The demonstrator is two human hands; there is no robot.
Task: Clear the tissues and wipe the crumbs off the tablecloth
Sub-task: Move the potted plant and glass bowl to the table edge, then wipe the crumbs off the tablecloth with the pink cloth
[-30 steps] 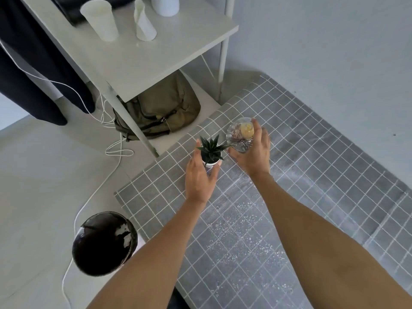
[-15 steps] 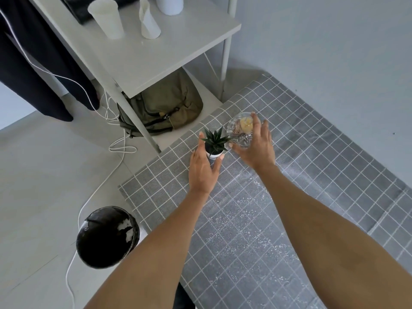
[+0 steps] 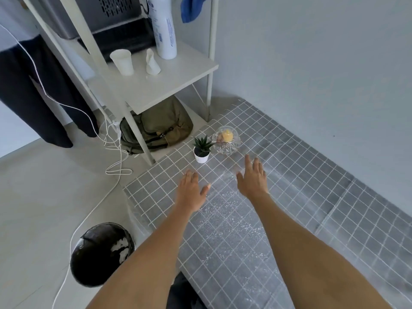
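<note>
Below, I see both my left hand (image 3: pixel 191 191) and right hand (image 3: pixel 253 179) spread empty over the crumb-strewn grey checked tablecloth (image 3: pixel 312 197), white shelf (image 3: pixel 160 85) and pale floor (image 3: pixel 44 192) beyond.

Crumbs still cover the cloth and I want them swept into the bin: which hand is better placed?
Probably the left hand: it is open beside the crumbs, on the black bin's side.

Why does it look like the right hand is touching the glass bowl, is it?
Apart. The head view shows bare grey tablecloth between the right hand and the glass bowl.
</note>
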